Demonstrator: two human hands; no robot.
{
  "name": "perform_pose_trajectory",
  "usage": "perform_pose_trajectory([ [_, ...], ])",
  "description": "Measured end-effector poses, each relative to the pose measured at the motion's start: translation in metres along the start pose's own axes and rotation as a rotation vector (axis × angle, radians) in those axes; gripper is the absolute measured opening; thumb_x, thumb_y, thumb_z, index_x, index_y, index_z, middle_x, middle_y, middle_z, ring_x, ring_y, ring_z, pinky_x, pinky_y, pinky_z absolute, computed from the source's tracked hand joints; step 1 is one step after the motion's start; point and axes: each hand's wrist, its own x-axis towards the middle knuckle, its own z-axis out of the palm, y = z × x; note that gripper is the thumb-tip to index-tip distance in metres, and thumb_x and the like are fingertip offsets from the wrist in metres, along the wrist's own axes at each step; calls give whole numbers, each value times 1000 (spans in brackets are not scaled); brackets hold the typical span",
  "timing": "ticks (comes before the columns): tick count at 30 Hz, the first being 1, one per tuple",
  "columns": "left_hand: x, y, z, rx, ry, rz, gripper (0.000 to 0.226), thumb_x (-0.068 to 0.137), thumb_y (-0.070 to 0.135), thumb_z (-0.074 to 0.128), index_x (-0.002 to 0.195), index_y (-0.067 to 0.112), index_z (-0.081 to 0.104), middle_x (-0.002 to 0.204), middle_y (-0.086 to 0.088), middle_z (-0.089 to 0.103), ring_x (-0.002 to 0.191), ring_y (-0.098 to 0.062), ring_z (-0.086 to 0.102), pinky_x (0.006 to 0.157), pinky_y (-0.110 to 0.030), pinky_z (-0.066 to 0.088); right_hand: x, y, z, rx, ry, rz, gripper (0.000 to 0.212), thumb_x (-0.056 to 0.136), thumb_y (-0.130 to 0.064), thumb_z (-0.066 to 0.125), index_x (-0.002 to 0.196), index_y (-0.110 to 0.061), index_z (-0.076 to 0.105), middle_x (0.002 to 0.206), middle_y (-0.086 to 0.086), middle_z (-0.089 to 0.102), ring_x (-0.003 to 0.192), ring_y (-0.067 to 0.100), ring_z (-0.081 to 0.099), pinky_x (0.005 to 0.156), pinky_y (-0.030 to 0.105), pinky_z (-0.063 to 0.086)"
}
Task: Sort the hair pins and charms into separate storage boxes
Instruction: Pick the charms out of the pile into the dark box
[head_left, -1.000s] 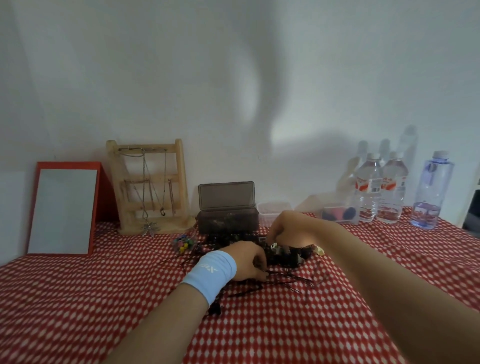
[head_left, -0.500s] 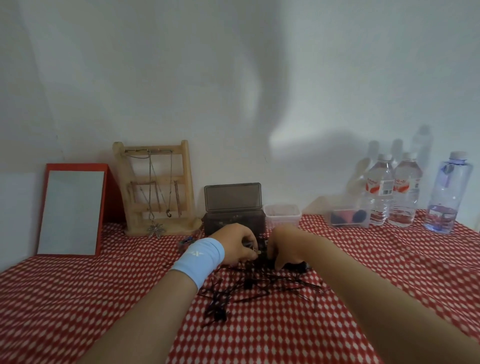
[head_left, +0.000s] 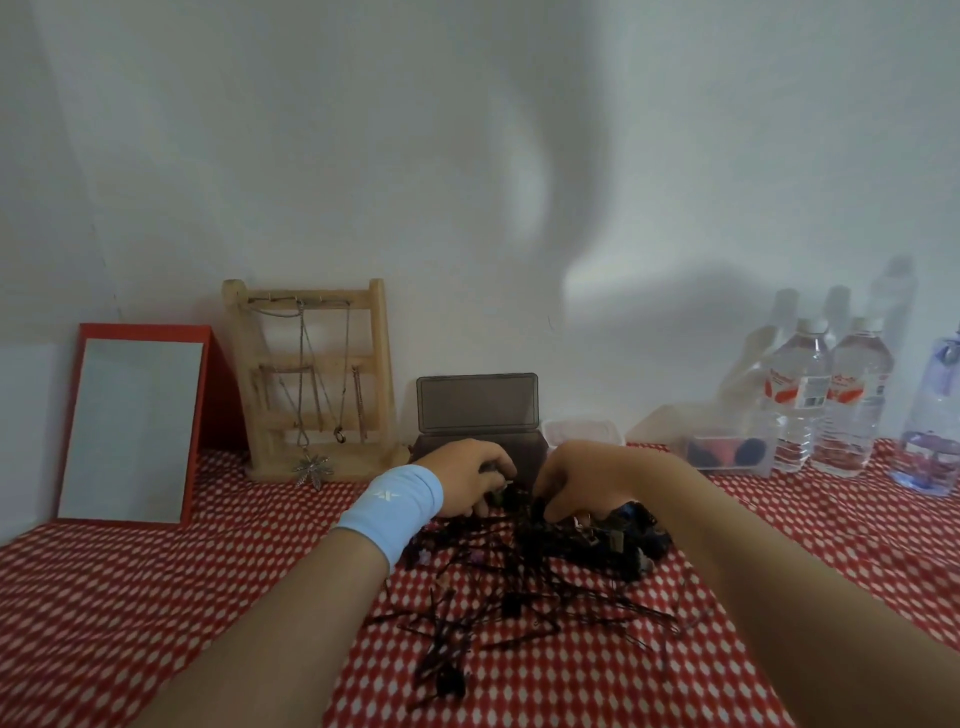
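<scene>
The hair pins (head_left: 519, 603) are lying in a loose black tangle on the red-and-white checked cloth (head_left: 156, 597), directly in front of the person and between the two forearms. A clump of thicker dark clips (head_left: 618, 540) is lying at the far right edge of the tangle. The left hand (head_left: 467, 483), wearing a light blue wristband (head_left: 395, 506), is resting at the far edge of the pile, its fingers curling together on a small dark piece (head_left: 497, 491) whose kind cannot be told. The right hand (head_left: 582, 480) is reaching down just beside it, fingers curling with the tips sinking among the dark clips; whether they are clamping anything cannot be told. Directly behind both hands a dark storage box (head_left: 530, 457) is standing with its lid (head_left: 478, 402) raised upright. A small clear box (head_left: 582, 431) is sitting just to its right, and further right a clear container (head_left: 727, 452) is holding red and black items. Water bottles (head_left: 797, 400) are standing at the far right against the wall. To the left of the dark box a wooden jewellery stand (head_left: 379, 364) is carrying hanging chains, with a red-framed mirror (head_left: 130, 426) leaning beside it.
</scene>
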Motion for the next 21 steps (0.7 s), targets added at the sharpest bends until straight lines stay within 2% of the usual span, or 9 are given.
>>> perform_pose_trajectory([
  [4,11,-8,-5,-12,-21,-10,17,98,26,54,113,24,63,97,6,67,68,-7,67,59,-18,49,9,-2,-8,116,12,-20,33,84,-13,79,113,-24,67,97,-1,74,63,10,65,60,21,56],
  [8,18,-16,-11,-3,7,4,17,94,27,63,111,27,66,91,5,70,60,-2,61,56,-14,47,17,-1,-14,90,10,-46,53,81,-16,83,128,-32,66,101,-8,71,75,14,70,70,29,60],
  [10,22,-21,-14,-24,59,24,17,91,23,67,107,28,68,96,8,68,65,-3,63,62,-18,51,22,0,-17,93,26,-60,43,81,-23,83,121,-35,71,92,-8,72,76,13,69,68,24,57],
  [12,27,-25,-18,-34,110,40,17,89,22,70,105,28,69,104,9,66,80,-6,66,76,-22,54,27,0,-19,173,39,-50,28,81,-29,83,108,-33,75,89,2,75,69,9,67,64,20,56],
  [15,35,-31,-24,-16,177,60,17,87,23,71,103,31,68,110,11,65,103,-8,61,91,-26,49,35,-1,-23,288,65,-20,19,79,-37,83,94,-28,75,84,9,75,65,12,64,61,22,53],
  [18,43,-38,-30,-9,222,46,19,88,22,70,103,32,67,111,12,65,105,-8,59,95,-28,48,42,-4,-25,396,81,-32,19,84,-36,80,98,-24,75,73,3,70,58,10,57,55,20,48],
  [21,53,-44,-33,-18,270,29,20,87,20,71,104,31,67,112,11,65,102,-9,59,91,-25,47,48,-4,-24,497,42,-52,19,89,-32,76,103,-21,72,77,2,70,58,11,55,53,20,46],
])
